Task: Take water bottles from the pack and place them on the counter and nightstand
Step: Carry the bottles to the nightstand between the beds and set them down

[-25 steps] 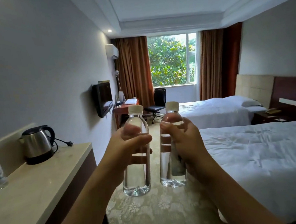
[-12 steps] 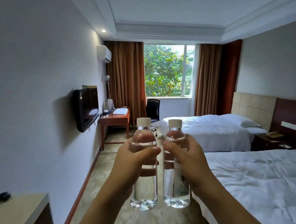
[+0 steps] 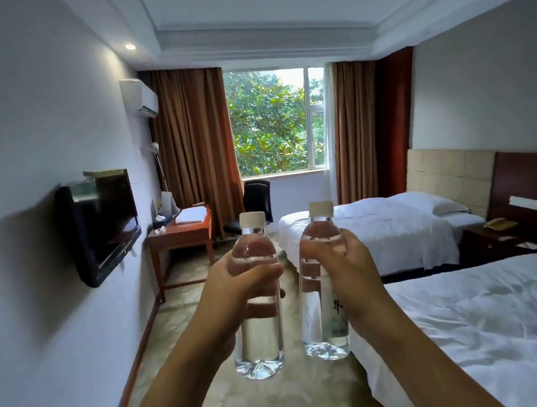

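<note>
While both are held upright over the carpeted aisle, the left bottle point(image 3: 254, 304) and the right bottle point(image 3: 322, 284) stand near each other without touching — clear ribbed plastic, full of water, each with a pale cream screw cap. A see-through label on the right bottle carries dark characters, too blurred to read; the left one shows no writing. The left hand point(image 3: 236, 293) is wrapped tight around its bottle's upper half, thumb across the front, and the right hand point(image 3: 344, 271) is clamped likewise on the other. Compared with a second ago, the stone-topped worktop with the kettle has dropped out of view, and the wall-mounted television point(image 3: 103, 224) and the wooden desk point(image 3: 180, 232) look closer. To the right lie the near bed point(image 3: 492, 329) in rumpled white linen and the far bed point(image 3: 378, 225), with the dark wood nightstand point(image 3: 493, 242) between them — a telephone point(image 3: 499, 223) sits on it.
</note>
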`<state>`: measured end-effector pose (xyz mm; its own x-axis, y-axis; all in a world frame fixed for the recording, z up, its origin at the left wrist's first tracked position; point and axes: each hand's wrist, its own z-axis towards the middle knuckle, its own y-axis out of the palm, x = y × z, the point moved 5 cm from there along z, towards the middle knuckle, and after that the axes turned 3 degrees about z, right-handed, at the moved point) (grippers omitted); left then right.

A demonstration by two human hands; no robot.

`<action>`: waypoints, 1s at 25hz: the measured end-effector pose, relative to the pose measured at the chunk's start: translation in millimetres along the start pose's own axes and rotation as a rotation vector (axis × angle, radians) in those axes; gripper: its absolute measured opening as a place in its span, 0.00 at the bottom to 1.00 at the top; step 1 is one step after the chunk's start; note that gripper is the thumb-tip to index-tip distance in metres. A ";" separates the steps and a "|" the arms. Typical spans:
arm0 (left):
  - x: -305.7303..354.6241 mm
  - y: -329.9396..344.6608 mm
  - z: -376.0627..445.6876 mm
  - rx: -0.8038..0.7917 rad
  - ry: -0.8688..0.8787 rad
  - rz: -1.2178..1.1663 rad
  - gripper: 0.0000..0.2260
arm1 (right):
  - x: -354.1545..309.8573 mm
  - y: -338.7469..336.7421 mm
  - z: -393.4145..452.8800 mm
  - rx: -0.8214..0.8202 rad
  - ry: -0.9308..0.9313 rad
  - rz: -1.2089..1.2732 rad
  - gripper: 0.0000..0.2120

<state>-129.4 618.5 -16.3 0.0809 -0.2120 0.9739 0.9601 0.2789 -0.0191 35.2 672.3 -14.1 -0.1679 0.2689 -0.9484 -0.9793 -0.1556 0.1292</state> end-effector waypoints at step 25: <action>-169.2 -37.4 836.9 -0.077 0.081 -0.106 0.14 | 236.0 108.3 797.5 0.028 -0.071 -0.020 0.11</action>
<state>-403.0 1427.8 8.7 -0.0039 -0.3121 0.9500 0.9818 0.1790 0.0629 -200.4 1476.9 6.8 -0.1548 0.3388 -0.9280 -0.9852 -0.1227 0.1196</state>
